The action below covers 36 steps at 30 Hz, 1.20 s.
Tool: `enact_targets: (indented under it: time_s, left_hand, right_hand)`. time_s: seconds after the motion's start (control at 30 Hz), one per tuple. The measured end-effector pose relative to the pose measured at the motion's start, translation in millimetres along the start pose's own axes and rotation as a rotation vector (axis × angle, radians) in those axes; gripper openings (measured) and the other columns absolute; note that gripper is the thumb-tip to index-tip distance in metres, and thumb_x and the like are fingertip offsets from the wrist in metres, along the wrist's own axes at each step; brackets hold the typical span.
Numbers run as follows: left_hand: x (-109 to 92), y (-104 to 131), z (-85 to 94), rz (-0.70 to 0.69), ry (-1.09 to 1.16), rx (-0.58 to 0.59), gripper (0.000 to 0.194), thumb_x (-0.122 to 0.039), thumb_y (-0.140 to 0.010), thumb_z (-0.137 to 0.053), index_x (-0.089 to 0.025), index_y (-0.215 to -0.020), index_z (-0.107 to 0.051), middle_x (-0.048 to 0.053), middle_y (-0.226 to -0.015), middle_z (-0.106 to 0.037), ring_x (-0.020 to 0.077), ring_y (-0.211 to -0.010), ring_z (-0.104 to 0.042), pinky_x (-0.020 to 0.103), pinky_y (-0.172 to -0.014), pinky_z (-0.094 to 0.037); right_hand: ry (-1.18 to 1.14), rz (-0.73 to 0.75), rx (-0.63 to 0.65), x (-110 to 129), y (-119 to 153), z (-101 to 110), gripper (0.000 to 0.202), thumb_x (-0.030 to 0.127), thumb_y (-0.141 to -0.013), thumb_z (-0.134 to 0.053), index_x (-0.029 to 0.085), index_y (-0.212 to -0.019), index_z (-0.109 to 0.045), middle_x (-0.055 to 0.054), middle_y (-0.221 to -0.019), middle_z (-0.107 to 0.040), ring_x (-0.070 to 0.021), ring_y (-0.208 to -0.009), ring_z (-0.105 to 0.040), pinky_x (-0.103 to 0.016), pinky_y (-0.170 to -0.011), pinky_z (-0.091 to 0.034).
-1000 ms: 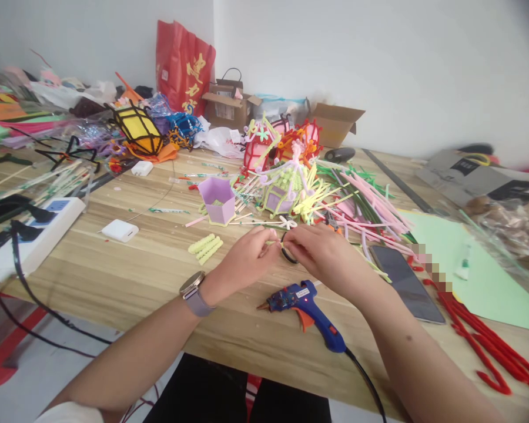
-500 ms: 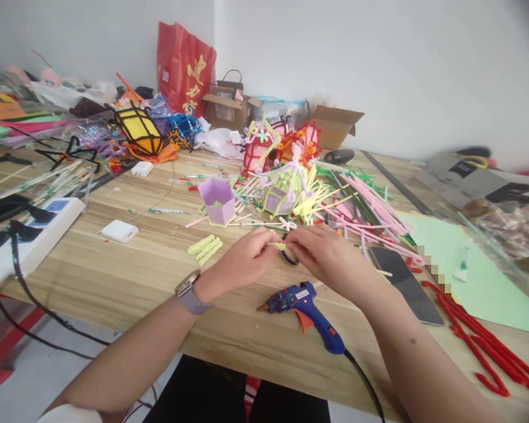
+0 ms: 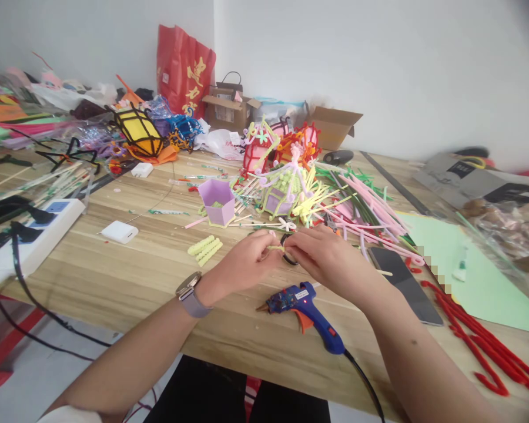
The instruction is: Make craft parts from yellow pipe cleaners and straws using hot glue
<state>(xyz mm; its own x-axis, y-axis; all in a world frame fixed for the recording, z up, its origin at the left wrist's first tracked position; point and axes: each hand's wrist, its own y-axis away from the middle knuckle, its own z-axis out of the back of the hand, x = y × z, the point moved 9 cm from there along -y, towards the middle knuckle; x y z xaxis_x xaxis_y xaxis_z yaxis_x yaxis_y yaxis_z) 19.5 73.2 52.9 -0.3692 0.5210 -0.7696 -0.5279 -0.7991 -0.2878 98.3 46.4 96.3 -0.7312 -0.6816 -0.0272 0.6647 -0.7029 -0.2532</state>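
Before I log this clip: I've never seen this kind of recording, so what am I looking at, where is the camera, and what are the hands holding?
No machine here: a person works bare-handed, and the one camera sits on their head, looking down at a wooden table. The left hand, with a watch on its wrist, and the right hand meet over a yellow pipe cleaner piece and a small black ring, pinching them. A blue glue gun lies just in front, a phone to the right, and heaps of coloured pipe cleaners behind.
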Motion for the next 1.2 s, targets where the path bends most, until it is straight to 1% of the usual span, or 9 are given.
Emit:
enact_targets:
  time_s: [0.2,0.33,0.47,0.57,0.63,0.77,0.97,1.1,1.2]
  left_hand:
    - [0.0,-0.3,-1.8,0.001,-0.027,0.008,0.018,-0.022,-0.09,-0.043,-0.019,-0.074,-0.05,-0.001,-0.073,-0.05,0.0144,-0.071,-0.049,0.028,-0.069,-0.04]
    - [-1.1,0.1,-3.4,-0.029,-0.039,0.021,0.02,-0.023,-0.092,-0.041,-0.019,-0.073,-0.047,-0.001,-0.075,-0.051,0.0146,-0.073,-0.049,0.028,-0.071,-0.04]
    - [-2.6,1.1,-4.6,-0.052,-0.038,0.053,0.023,-0.028,-0.096,-0.038,-0.019,-0.079,-0.05,0.0,-0.078,-0.052,0.0152,-0.074,-0.05,0.029,-0.071,-0.039]
    - [-4.1,1.9,-4.9,-0.065,-0.033,0.07,0.019,-0.029,-0.095,-0.041,-0.018,-0.085,-0.054,0.001,-0.081,-0.053,0.0149,-0.072,-0.05,0.029,-0.068,-0.039]
    - [-4.8,2.1,-3.9,-0.065,-0.038,0.059,0.017,-0.028,-0.093,-0.043,-0.018,-0.084,-0.054,0.001,-0.081,-0.053,0.0146,-0.071,-0.05,0.028,-0.067,-0.039]
    - [-7.1,2.2,-2.2,-0.069,-0.045,0.03,0.02,-0.026,-0.094,-0.043,-0.018,-0.079,-0.052,0.001,-0.079,-0.052,0.0145,-0.072,-0.05,0.028,-0.069,-0.039]
    - [-10.3,3.1,-0.1,-0.092,-0.009,-0.008,0.024,-0.026,-0.094,-0.044,-0.017,-0.073,-0.051,-0.001,-0.075,-0.047,0.0125,-0.07,-0.048,0.026,-0.066,-0.037]
    - [-7.9,3.0,-2.4,-0.062,0.078,0.024,0.023,-0.029,-0.093,-0.045,-0.017,-0.075,-0.053,-0.002,-0.074,-0.046,0.0112,-0.065,-0.045,0.024,-0.06,-0.035]
    - [-5.7,2.4,-4.0,-0.027,0.133,0.053,0.018,-0.027,-0.091,-0.047,-0.017,-0.078,-0.054,-0.003,-0.074,-0.047,0.0106,-0.064,-0.044,0.024,-0.058,-0.034]
  right_hand:
    - [-0.015,0.014,0.001,4.1,0.4,1.4,0.026,0.019,-0.097,-0.038,0.017,-0.085,-0.061,-0.007,-0.076,-0.065,-0.0187,-0.071,-0.057,-0.031,-0.069,-0.04]
    - [-0.028,0.009,0.001,3.9,0.5,0.2,0.026,0.016,-0.096,-0.037,0.018,-0.085,-0.06,-0.007,-0.076,-0.065,-0.0188,-0.07,-0.057,-0.031,-0.068,-0.041]
    - [-0.047,-0.002,0.0,-0.5,2.1,0.2,0.024,0.017,-0.096,-0.039,0.018,-0.087,-0.061,-0.007,-0.077,-0.066,-0.0195,-0.073,-0.058,-0.031,-0.07,-0.042]
    - [-0.1,-0.006,-0.026,-3.1,3.8,3.5,0.024,0.018,-0.097,-0.038,0.017,-0.087,-0.06,-0.007,-0.079,-0.066,-0.0193,-0.074,-0.059,-0.031,-0.07,-0.043]
    - [-0.123,-0.006,-0.037,-3.5,4.5,5.1,0.023,0.018,-0.097,-0.039,0.017,-0.087,-0.06,-0.006,-0.078,-0.066,-0.019,-0.074,-0.059,-0.03,-0.069,-0.043]
    - [-0.119,0.017,-0.04,-0.3,4.7,6.2,0.023,0.019,-0.097,-0.039,0.017,-0.087,-0.06,-0.006,-0.077,-0.065,-0.0188,-0.073,-0.058,-0.03,-0.069,-0.042]
    - [-0.096,0.039,-0.047,2.0,4.2,8.1,0.025,0.019,-0.097,-0.038,0.017,-0.085,-0.059,-0.006,-0.075,-0.064,-0.0185,-0.071,-0.057,-0.03,-0.069,-0.042]
    - [-0.101,0.058,-0.037,3.6,4.6,7.2,0.024,0.019,-0.097,-0.039,0.016,-0.085,-0.059,-0.005,-0.075,-0.064,-0.0184,-0.071,-0.056,-0.03,-0.069,-0.041]
    - [-0.115,0.07,-0.043,5.1,5.2,7.6,0.023,0.019,-0.097,-0.04,0.016,-0.087,-0.06,-0.006,-0.077,-0.064,-0.0183,-0.072,-0.056,-0.03,-0.069,-0.041]
